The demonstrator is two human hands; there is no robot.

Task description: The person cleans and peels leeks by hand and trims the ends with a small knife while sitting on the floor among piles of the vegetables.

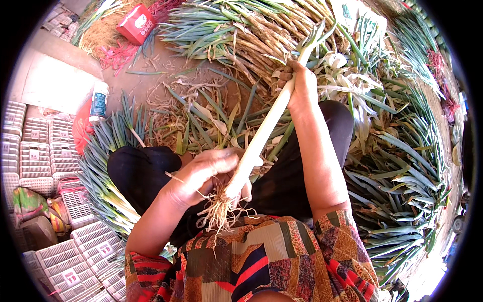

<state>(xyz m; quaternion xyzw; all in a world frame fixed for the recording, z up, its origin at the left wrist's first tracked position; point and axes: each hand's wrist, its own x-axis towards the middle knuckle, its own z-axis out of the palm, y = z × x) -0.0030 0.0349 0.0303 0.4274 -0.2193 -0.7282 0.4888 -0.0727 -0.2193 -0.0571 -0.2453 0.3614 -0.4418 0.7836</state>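
A long white leek (262, 132) slants across my lap, its hairy roots (221, 214) toward me and its green top away to the upper right. My right hand (301, 80) is wrapped round the upper shank, just below the green leaves. Near the root end my left hand (209, 173) is closed about the lower shank; some of its fingers are hidden behind the leek. The shank looks smooth and pale, with brownish roots still hanging from its base.
A large pile of leeks with brownish stalks (256, 38) lies ahead. More leeks (108, 171) sit at my left, with green leaves (397, 201) heaped at right. Peelings (201, 110) litter the ground. Plastic crates (70, 267), a white canister (99, 101) and a red box (136, 24) stand leftward.
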